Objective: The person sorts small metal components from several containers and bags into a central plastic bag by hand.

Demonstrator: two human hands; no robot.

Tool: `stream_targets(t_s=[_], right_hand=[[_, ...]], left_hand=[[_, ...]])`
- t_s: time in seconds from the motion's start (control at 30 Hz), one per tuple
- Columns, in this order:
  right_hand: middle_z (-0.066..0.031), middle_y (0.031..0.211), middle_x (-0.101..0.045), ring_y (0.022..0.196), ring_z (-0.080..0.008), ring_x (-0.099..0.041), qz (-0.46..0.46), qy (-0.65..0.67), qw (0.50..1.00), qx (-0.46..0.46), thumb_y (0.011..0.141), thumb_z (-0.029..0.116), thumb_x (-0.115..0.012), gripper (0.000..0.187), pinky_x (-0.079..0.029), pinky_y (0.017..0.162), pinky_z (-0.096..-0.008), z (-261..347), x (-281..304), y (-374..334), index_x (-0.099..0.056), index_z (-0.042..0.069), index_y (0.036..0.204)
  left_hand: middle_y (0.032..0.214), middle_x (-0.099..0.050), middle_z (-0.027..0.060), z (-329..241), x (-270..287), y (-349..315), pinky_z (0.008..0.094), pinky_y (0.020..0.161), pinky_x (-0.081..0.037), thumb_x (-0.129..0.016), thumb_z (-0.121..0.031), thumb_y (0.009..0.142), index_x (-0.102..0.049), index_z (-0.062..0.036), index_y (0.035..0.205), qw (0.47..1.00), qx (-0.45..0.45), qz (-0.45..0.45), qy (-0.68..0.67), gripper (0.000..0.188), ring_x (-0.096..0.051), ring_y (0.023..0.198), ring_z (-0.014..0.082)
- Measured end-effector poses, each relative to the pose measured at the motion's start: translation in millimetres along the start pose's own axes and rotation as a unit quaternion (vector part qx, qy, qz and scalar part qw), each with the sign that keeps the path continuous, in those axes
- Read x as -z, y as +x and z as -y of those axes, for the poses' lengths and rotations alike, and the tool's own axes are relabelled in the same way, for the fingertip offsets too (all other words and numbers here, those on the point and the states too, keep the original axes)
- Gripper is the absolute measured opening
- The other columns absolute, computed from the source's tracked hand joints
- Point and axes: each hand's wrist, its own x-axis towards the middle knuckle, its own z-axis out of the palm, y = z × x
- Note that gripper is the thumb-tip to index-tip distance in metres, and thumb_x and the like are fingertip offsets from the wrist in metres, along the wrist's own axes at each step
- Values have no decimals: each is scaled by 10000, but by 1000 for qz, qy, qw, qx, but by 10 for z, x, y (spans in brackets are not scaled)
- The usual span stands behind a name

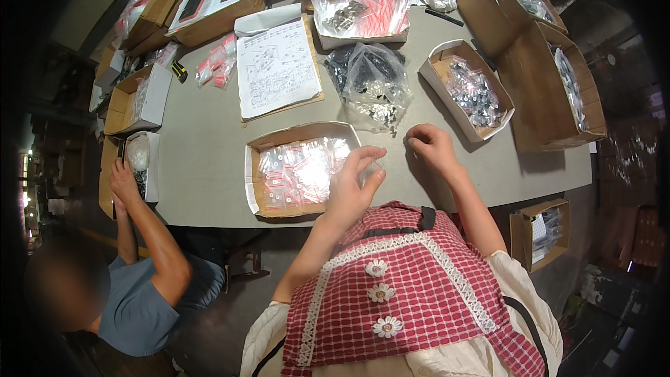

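My left hand is above the right edge of a white cardboard box. Its thumb and fingers are curled around what looks like a small clear zip bag, which is hard to make out. Inside the box lie several small clear bags with red strips, holding small white parts. My right hand is low over the table, its fingertips pinched together; anything between them is too small to see. Just beyond it, an open clear plastic bag spills small metal and dark parts onto the table.
A box of bagged parts and tall cartons stand at right. Behind are a printed drawing and a box of red-striped bags. A yellow-black cutter lies left. A co-worker reaches into a box at far left.
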Motion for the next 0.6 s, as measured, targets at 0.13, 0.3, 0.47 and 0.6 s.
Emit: stream_targets(t_s=[0.13, 0.3, 0.47, 0.6], right_hand=[[-38, 904, -690, 750, -117, -638, 73, 378, 914, -126, 885, 81, -726, 199, -525, 719, -257, 347, 104, -140, -720, -10, 1062], [-42, 900, -691, 795, -119, -641, 117, 402, 906, -66, 884, 69, -724, 200, -518, 772, -267, 789, 141, -338, -728, -8, 1070], [-24, 982, -695, 854, -108, -629, 138, 323, 936, 12, 907, 55, -697, 189, -508, 780, -260, 1027, 139, -382, -734, 0, 1084], [-48, 996, -702, 872, -101, -633, 109, 177, 974, 84, 914, 49, -680, 201, -510, 772, -260, 1141, 167, -390, -723, -1, 1104]], left_hand=[[1324, -647, 141, 21, -21, -9, 319, 1010, -462, -623, -43, 953, -527, 10, 1299, 999, 10, -4, -32, 363, -593, 1219, 177], [1325, -611, 134, -30, -47, 11, 340, 1056, -441, -656, -50, 945, -544, 30, 1309, 996, -21, 22, -84, 389, -568, 1286, 231], [1281, -644, 159, -12, -53, 1, 379, 1057, -472, -699, -93, 933, -544, 22, 1326, 995, -30, 11, -92, 438, -599, 1272, 280], [1318, -612, 143, 38, -36, -5, 342, 1055, -452, -688, -57, 935, -519, 35, 1346, 992, -19, 24, -120, 454, -564, 1299, 245]])
